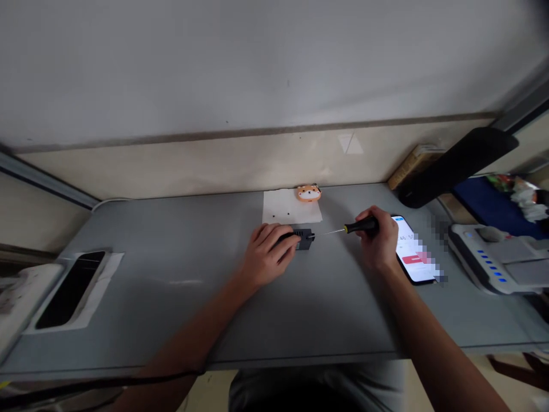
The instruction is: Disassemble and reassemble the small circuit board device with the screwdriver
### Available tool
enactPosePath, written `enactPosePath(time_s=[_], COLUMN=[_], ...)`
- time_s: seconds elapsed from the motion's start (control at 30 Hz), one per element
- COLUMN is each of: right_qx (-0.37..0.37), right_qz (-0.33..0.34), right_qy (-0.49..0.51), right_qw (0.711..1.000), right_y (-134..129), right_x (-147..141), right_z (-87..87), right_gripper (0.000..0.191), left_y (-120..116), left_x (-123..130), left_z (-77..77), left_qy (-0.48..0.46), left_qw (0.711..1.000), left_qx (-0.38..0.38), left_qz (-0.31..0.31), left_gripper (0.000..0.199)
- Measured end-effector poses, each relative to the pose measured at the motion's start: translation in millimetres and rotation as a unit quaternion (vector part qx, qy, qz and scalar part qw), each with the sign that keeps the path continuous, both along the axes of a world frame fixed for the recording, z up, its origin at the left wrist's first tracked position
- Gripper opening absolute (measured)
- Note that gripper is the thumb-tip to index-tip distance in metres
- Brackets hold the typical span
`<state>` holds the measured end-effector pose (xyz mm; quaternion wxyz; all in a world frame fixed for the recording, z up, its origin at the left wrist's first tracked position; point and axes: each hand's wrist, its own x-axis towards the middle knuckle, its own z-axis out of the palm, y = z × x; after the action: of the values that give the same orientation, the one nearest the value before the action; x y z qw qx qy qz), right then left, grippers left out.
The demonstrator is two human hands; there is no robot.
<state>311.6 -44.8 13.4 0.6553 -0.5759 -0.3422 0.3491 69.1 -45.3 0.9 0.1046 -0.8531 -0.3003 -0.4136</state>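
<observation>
My left hand [269, 252] is wrapped over a small dark box [305, 239] with slots, lying on the grey table [189, 320]. In my right hand [380, 237] is a screwdriver [357, 226] with a black handle and a yellow ring. Its thin shaft points left, and the tip is at the right end of the box; whether it touches is too small to tell. Behind the box lies a white paper [278, 207] with two tiny dark specks. An orange animal-face case [309, 193] rests on the paper's back right corner.
A lit phone [414, 252] lies beside my right hand. Farther right are a power strip [493, 260], a black cylinder [458, 166] and a yellowish box [414, 166]. At the left, a dark phone [72, 289] lies on white paper. A wall [193, 166] borders the table's back.
</observation>
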Motion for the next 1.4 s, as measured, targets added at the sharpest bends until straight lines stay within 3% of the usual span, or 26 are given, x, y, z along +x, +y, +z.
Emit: enactPosePath(time_s=[0.37, 1.0, 1.1, 1.2, 1.3, 1.4], right_qx=[0.023, 0.012, -0.012, -0.043, -0.034, -0.025], right_qz=[0.033, 0.011, 0.019, 0.079, 0.142, 0.168], right_qy=[-0.029, 0.081, 0.038, -0.077, -0.174, -0.201], right_qw=[0.999, 0.997, 0.999, 0.993, 0.974, 0.965], right_y=[2, 5, 4, 1, 0, -1], right_x=[0, -2, -7, -14, -18, -19], right_z=[-10.8, -3.6, -1.6, -4.1, -9.9, -13.7], right_gripper=[0.038, 0.03, 0.038, 0.051, 0.06, 0.064], left_y=[0, -4, -8, -11, -11, -7], left_x=[-3, 2, 4, 6, 3, -6], left_z=[-4.4, -2.8, 1.2, 4.0, 2.2, -2.3], left_qy=[0.024, 0.049, 0.073, 0.092, 0.095, 0.082], left_qw=[1.0, 0.999, 0.996, 0.993, 0.993, 0.993], left_qx=[-0.005, -0.021, -0.044, -0.064, -0.074, -0.082], left_qz=[-0.007, 0.007, 0.019, 0.029, 0.015, -0.008], left_gripper=[0.034, 0.023, 0.027, 0.031, 0.034, 0.038])
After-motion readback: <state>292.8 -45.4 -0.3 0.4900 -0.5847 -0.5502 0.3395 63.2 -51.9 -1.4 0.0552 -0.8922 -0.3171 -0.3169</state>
